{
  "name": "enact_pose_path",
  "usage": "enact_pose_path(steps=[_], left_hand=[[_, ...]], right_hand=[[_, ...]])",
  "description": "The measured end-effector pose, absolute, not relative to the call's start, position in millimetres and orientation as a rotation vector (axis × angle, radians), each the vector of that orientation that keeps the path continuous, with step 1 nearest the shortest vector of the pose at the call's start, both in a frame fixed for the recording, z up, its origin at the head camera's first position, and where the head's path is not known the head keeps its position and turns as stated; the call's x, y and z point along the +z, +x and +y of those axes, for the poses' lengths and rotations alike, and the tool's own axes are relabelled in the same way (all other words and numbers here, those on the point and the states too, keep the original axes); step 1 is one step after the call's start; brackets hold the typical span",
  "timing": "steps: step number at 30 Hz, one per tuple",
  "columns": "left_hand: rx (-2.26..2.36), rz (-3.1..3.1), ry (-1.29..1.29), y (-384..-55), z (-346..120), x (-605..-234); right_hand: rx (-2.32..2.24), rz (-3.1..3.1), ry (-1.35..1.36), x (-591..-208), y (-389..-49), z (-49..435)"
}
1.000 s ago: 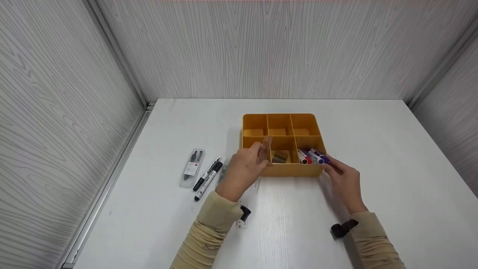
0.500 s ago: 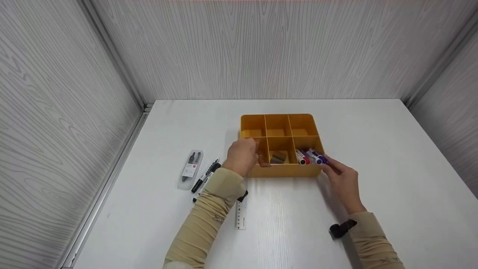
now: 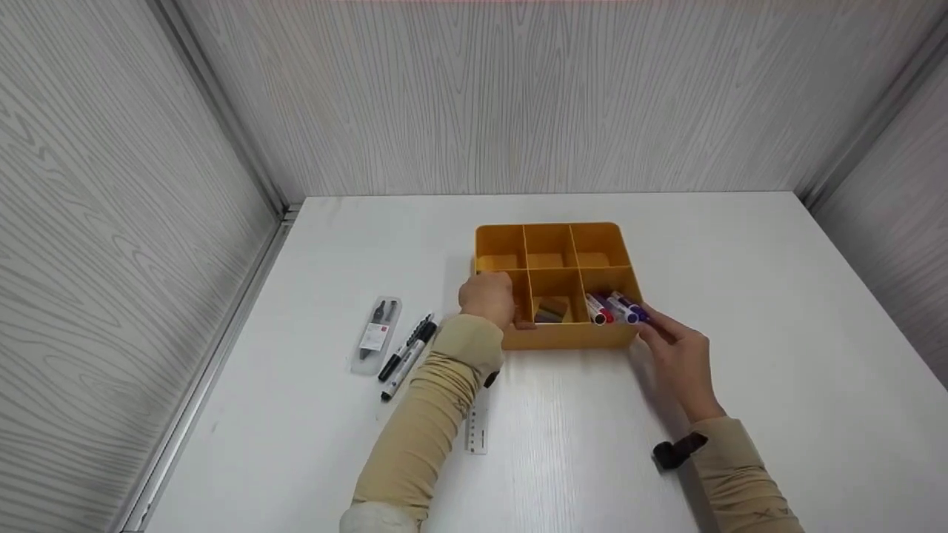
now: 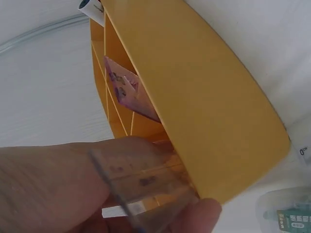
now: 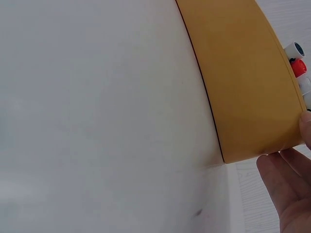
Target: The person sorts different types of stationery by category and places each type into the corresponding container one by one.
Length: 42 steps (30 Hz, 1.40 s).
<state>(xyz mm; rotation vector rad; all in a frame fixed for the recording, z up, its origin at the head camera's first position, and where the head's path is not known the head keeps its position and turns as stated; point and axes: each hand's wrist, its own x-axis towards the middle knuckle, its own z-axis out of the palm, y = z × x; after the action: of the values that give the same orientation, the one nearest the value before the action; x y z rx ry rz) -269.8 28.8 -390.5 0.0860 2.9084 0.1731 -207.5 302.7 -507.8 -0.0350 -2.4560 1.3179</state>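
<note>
A yellow organizer box (image 3: pixel 570 337) with several compartments stands on the white table. My left hand (image 3: pixel 487 297) is at its front left compartment, and in the left wrist view it holds a clear flat plastic piece (image 4: pixel 146 179) by its edges, partly inside the compartment. The exact kind of this piece cannot be told. At the front right corner, my right hand (image 3: pixel 681 363) grips the box, thumb near the rim and fingers against the side. Markers (image 3: pixel 615 308) lie in the front right compartment. A pinkish clear flat piece (image 4: pixel 129 90) leans in the front middle one.
To the left lie a clear case with a compass (image 3: pixel 376 334) and two black-capped markers (image 3: pixel 407 359). A white ruler (image 3: pixel 478 429) lies partly under the left forearm. A clear item with a green label (image 4: pixel 294 218) rests near the box.
My left hand has carried the clear plastic piece from above the divider leftward and down into the front left compartment. The right hand keeps its place on the box corner.
</note>
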Motion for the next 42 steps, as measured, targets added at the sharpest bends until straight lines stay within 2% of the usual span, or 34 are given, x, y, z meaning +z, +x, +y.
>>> enact_pose_path(steps=[14,28,35,42], left_hand=[[-0.011,2.974,0.032,-277.5,32.3,-403.6],[0.560,3.023,0.285,-268.8,3.9,-398.4],[0.645,3.024,0.272,-264.5,-9.3,-400.8],[0.739,3.093,0.349,-243.3,-18.1,-398.2]], right_hand=[[1.367,-2.458,-0.011,-509.0,-207.9,297.3],[1.387,-2.457,-0.008,-509.9,-213.5,296.0],[1.412,-2.462,-0.015,-509.3,-210.7,298.5],[1.422,-2.485,-0.049,-507.4,-210.5,303.2]])
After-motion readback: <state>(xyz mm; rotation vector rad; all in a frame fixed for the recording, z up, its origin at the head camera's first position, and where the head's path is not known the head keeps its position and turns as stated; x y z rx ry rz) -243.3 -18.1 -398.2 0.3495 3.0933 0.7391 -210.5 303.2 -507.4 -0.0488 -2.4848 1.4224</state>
